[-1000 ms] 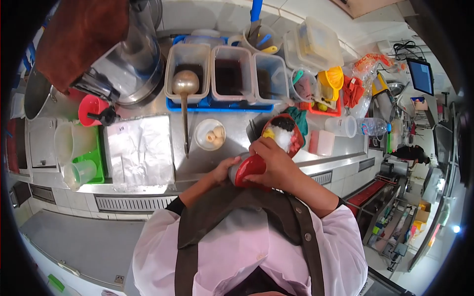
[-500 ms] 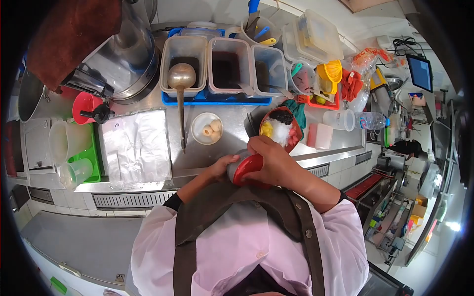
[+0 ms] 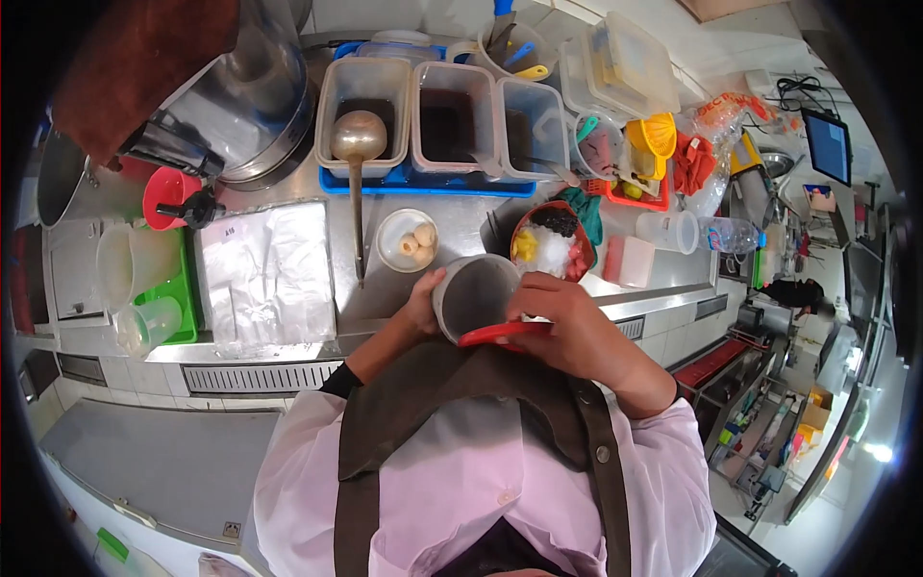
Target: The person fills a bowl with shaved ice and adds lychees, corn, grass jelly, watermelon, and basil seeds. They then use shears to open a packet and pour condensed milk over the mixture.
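Near the counter's front edge, my left hand (image 3: 423, 303) is closed around the left side of a round grey container (image 3: 473, 293), whose open mouth faces up. My right hand (image 3: 558, 322) grips a red lid (image 3: 505, 333) at the container's near right rim. Just beyond, a bowl (image 3: 577, 272) holds white, yellow, black and pink food. Left of it, a small white dish (image 3: 384, 252) has several pale round pieces in it.
A ladle (image 3: 357, 192) rests across one of the clear tubs (image 3: 327, 87) of dark liquid in a blue tray (image 3: 423, 181). Plastic bags (image 3: 269, 274) lie at left. A water bottle (image 3: 731, 236) and pink block (image 3: 630, 262) are at right.
The red lid has come off the container's mouth and moved toward my body, held in my right hand. The container's grey inside now shows.
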A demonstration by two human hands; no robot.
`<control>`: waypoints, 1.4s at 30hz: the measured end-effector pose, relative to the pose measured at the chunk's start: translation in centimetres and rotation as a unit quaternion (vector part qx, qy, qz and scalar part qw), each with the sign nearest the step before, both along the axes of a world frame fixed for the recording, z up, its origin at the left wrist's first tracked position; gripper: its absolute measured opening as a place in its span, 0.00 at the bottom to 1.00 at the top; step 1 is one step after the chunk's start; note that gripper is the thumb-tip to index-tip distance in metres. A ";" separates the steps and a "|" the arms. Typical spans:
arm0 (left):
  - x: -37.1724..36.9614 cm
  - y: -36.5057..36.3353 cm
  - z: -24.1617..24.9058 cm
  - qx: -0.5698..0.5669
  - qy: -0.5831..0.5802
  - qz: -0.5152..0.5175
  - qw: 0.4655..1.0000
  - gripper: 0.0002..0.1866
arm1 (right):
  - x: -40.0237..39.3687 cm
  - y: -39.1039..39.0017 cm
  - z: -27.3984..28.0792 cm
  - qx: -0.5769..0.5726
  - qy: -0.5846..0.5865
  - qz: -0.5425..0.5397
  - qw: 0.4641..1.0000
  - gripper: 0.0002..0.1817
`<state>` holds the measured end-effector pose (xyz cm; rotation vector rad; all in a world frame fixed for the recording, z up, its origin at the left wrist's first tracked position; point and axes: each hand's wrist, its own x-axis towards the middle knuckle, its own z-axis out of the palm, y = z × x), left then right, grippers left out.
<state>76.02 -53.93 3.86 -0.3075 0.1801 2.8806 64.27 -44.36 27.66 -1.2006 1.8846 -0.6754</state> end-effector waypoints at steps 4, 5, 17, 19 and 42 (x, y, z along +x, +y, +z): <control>-0.8 -1.6 -0.2 0.032 0.097 0.055 0.993 0.36 | -2.5 2.0 0.7 -0.021 0.064 -0.139 0.988 0.10; -0.9 -2.0 -0.3 0.070 0.079 0.036 0.994 0.37 | -3.5 2.7 0.5 0.001 0.082 -0.180 0.980 0.09; -0.9 -3.4 -0.6 -0.024 0.080 0.114 0.990 0.43 | -8.9 -1.2 -6.9 -0.179 0.172 -0.241 0.938 0.14; -0.3 -3.8 0.3 -0.013 0.094 0.113 0.989 0.42 | -12.1 -4.5 -4.1 -0.202 0.302 -0.266 0.893 0.14; 3.0 -1.3 5.1 -0.041 0.033 0.344 0.938 0.40 | -22.5 -6.1 -4.8 -0.330 0.328 -0.024 0.885 0.05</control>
